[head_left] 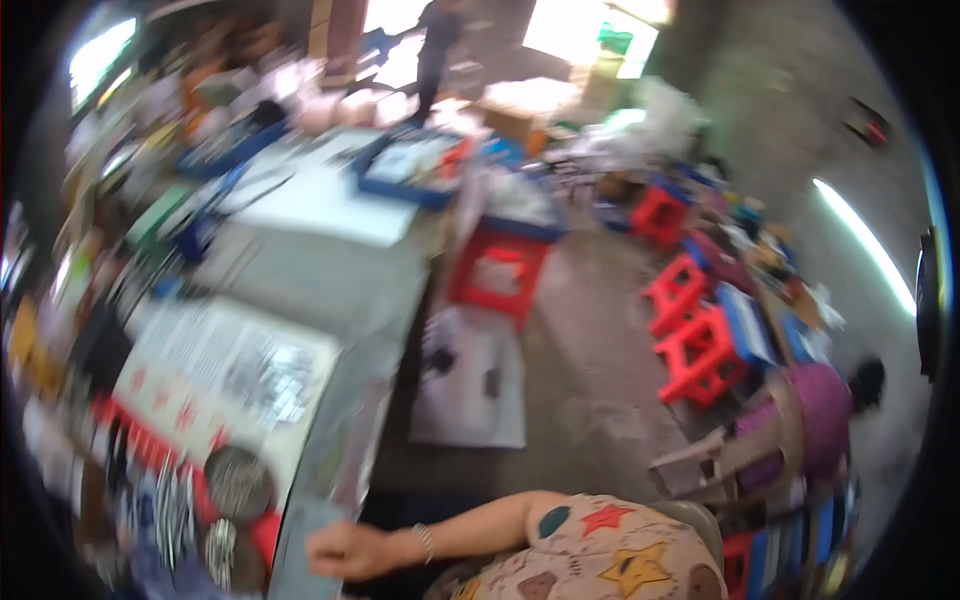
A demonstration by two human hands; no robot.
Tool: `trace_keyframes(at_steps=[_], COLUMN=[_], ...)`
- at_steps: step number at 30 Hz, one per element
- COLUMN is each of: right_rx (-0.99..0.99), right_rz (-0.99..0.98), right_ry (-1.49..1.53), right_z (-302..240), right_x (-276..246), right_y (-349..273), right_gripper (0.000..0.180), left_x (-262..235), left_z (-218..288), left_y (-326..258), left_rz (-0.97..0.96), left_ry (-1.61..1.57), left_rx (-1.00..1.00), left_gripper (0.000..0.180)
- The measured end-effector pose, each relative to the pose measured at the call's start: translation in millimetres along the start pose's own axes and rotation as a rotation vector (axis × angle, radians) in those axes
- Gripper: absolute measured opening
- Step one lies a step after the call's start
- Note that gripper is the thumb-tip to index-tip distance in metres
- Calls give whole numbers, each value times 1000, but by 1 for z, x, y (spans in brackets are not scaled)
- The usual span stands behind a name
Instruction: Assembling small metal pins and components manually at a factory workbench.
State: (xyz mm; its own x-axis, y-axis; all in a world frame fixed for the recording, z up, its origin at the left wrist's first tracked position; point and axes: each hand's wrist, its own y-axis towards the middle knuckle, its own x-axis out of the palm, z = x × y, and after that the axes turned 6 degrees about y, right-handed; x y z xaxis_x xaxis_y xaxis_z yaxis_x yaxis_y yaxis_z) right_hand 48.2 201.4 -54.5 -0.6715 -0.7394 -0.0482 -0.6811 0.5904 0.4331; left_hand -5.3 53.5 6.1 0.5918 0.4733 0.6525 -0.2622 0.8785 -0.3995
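My right hand (350, 550) is at the lower middle, by the near edge of the worktable (330, 450). Its fingers are curled closed, and whatever they hold, if anything, is hidden by blur. A pale bracelet circles the wrist, below a patterned short sleeve (620, 545). Left of the hand are two round metal dishes, one higher (239, 483) and one lower (222, 555), filled with small pieces. Beyond them a white printed sheet (220, 370) bears a heap of small shiny pieces (268, 380). My left hand is out of view.
Thin tools (172, 510) stand at lower left. Past the table are a red stool (500, 270) bearing a blue tray, and a pale board (470, 390) on the floor. Red stools (700, 355) line the right side. A person in purple (815, 420) sits there; another (435, 50) stands far back.
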Motion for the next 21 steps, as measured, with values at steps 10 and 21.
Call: trace_keyframes(at_steps=[10,21], right_rx=[188,-219], right_rz=[-373,-57], right_ry=[282,-128], right_z=[-46,-39], right_x=[23,25], right_y=[-14,-33], right_gripper=[23,27], left_x=[-6,-1], left_z=[-18,-43], left_y=[-24,-16], left_rz=[432,438], left_ry=[375,604], left_rx=[519,706], left_gripper=[10,17])
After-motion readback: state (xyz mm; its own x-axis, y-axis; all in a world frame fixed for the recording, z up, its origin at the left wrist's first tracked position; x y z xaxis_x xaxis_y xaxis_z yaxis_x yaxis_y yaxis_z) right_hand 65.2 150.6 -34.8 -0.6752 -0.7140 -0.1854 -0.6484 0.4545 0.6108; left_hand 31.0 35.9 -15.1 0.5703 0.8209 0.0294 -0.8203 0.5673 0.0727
